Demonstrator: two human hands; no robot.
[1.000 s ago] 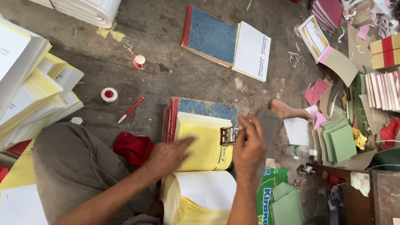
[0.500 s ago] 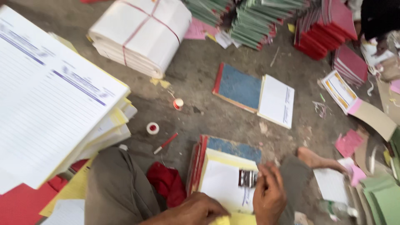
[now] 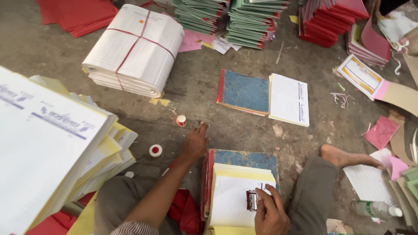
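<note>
Now: your right hand (image 3: 271, 213), fingers clamped on metal stamper (image 3: 252, 200), pressing white page of receipt pad (image 3: 237, 196) between your knees. Left hand (image 3: 194, 142) flat on floor (image 3: 244, 130), fingers spread, near small red-capped pot (image 3: 181, 120). Next likely calls for square placement, firm press.

floor (image 3: 52, 48): rough matt concrete, grey, stained
pad under right hand (image 3: 272, 213): matt ruled paper sheet (image 3: 230, 200), yellow sheets below
stamp tool (image 3: 251, 200): shiny metal
book cover (image 3: 246, 91): blue mottled board, matt; red cloth-look spine
bundle (image 3: 135, 50): white paper, thin red string
small rolls by left hand (image 3: 194, 143): glossy plastic (image 3: 155, 150)
bottle (image 3: 374, 209): clear plastic
</note>
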